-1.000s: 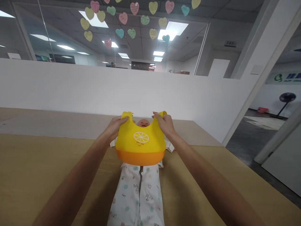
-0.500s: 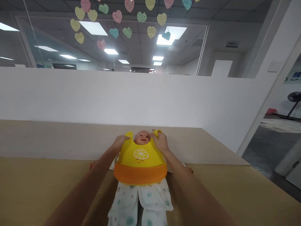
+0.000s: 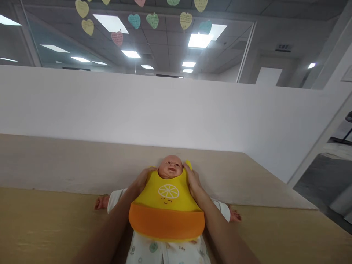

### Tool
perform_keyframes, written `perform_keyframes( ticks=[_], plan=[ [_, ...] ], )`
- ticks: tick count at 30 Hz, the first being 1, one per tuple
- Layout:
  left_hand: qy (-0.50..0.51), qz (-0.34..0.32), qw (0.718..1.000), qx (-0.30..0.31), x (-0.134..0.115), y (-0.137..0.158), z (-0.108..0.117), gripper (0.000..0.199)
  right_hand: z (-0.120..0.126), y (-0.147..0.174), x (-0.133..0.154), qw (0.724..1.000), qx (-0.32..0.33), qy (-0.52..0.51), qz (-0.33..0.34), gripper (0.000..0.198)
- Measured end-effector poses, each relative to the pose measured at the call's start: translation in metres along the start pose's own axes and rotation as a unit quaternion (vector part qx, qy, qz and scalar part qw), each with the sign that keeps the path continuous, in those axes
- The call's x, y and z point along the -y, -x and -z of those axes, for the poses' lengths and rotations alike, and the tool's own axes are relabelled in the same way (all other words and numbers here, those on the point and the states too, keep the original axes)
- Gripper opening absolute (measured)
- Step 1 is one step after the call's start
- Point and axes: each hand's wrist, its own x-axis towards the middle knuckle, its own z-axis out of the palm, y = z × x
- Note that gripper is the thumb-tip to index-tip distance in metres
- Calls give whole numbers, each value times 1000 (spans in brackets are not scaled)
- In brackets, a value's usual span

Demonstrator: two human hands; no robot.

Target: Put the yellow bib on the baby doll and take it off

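Observation:
A baby doll (image 3: 167, 161) lies on its back, arms spread, in a white printed outfit (image 3: 145, 251). Over its chest lies a yellow bib (image 3: 176, 178) with a white citrus slice, a smiling face and an orange pocket (image 3: 166, 222). My left hand (image 3: 145, 176) is closed on the bib's strap beside the doll's neck; most of that strap is hidden. On the other side, my right hand (image 3: 193, 179) grips the other strap, whose yellow tip shows above my fingers. Both forearms pass over the doll's sleeves.
The doll lies across two wooden surfaces, a tan one (image 3: 55, 223) in front and a paler one (image 3: 68, 161) behind. A white half wall (image 3: 165, 110) stands at the back, topped by glass with heart-shaped notes (image 3: 186, 21). A doorway opens at the right.
Both hands have come down with the bib, bringing its neckline below the doll's chin and baring more of the head. The view has also shifted closer and tilted down.

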Motion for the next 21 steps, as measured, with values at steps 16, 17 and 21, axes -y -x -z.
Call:
perform_keyframes(
  ticks=[16, 17, 21],
  plan=[
    [77, -58, 995, 40, 0, 2, 2, 26, 1, -11, 12, 996, 33, -27, -82, 5],
    [76, -61, 994, 39, 0, 2, 2, 27, 2, -14, 11, 994, 35, -7, -99, 5],
    [69, -71, 994, 44, 1, 2, 1, 29, 3, -20, 11, 988, 65, 64, -125, 8]
  ],
)
